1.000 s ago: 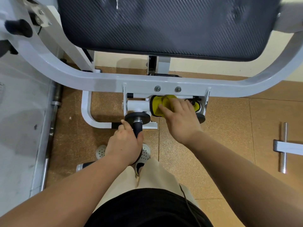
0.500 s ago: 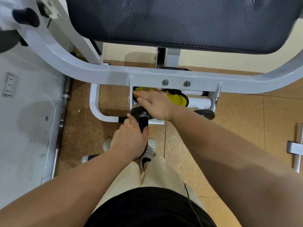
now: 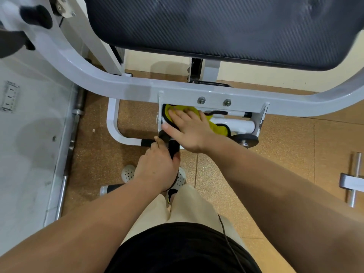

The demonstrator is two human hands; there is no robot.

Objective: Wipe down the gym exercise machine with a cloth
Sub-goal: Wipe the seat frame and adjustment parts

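The gym machine has a white curved frame and a black textured pad above it. Under the bolted bracket lies a white crossbar. A yellow cloth with black trim is draped over the left end of that bar. My right hand presses flat on the cloth with straight, spread fingers, close to the bracket's left wall. My left hand grips the black handle just below the bar; its lower end is hidden in my fist.
A grey metal panel with a steel rod runs along the left. A chrome bar piece lies on the brown tile floor at right. A black disc sits under the bar's right end. My feet in white perforated shoes stand below.
My right hand slid the yellow cloth leftward along the white bar, from its right half to the bracket's left wall. My left hand kept its grip on the black handle.
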